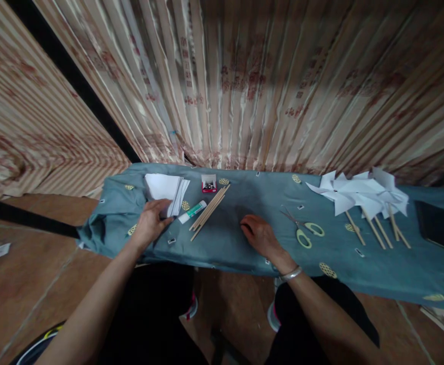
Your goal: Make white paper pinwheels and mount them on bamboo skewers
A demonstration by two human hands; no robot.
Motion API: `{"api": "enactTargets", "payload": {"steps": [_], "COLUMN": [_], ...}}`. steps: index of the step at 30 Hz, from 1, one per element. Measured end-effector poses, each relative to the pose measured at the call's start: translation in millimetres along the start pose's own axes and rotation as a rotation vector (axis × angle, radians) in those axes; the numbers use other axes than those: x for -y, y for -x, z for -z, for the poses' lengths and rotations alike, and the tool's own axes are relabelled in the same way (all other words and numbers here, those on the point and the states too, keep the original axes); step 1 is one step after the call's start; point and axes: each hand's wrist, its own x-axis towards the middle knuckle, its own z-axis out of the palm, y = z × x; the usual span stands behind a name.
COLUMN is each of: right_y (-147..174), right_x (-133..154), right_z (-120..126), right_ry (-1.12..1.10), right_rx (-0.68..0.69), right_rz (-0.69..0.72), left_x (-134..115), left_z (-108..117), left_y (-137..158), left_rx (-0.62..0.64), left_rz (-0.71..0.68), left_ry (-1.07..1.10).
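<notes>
My left hand [152, 219] is at the near edge of a stack of white paper sheets [164, 187], its fingers and thumb closed around the near corner. My right hand [259, 234] rests on the cloth with fingers curled in, and nothing shows in it. Between my hands lie several thin wooden sticks [210, 212] and a green-and-white glue stick [192, 212]. Behind them is a small open red box [209, 184] with dark metal bits inside. Scissors with pale green handles [303, 230] lie open to the right of my right hand.
Several white paper pinwheels [362, 192] on wooden sticks lie overlapping at the right. A black phone [438, 225] is beyond them. The blue-grey patterned cloth [241, 258] covers the narrow table. A pleated curtain [241, 91] hangs directly behind it.
</notes>
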Motion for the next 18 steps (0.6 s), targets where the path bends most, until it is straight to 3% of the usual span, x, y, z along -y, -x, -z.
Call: {"api": "enactTargets", "payload": {"steps": [5,10,14,18], "right_y": [0.0,0.0,-0.6,-1.0], "right_x": [0.0,-0.8,-0.4,-1.0], "right_z": [0.8,-0.2,0.2,0.6], "right_ry": [0.021,0.015,0.026,0.019], "right_rx": [0.009,0.008,0.013,0.021], "right_rz": [0.012,0.008,0.005,0.021], "left_x": [18.2,25.2,25.8,22.3], "left_z": [-0.4,3.4,8.4,11.2], "left_y": [1.5,-1.8,-1.9,0.6], "left_rx": [0.129,0.17,0.131,0.014], "left_rz": [-0.079,-0.075,-0.014,0.125], "left_ry": [-0.176,-0.114,-0.011,0.115]}}
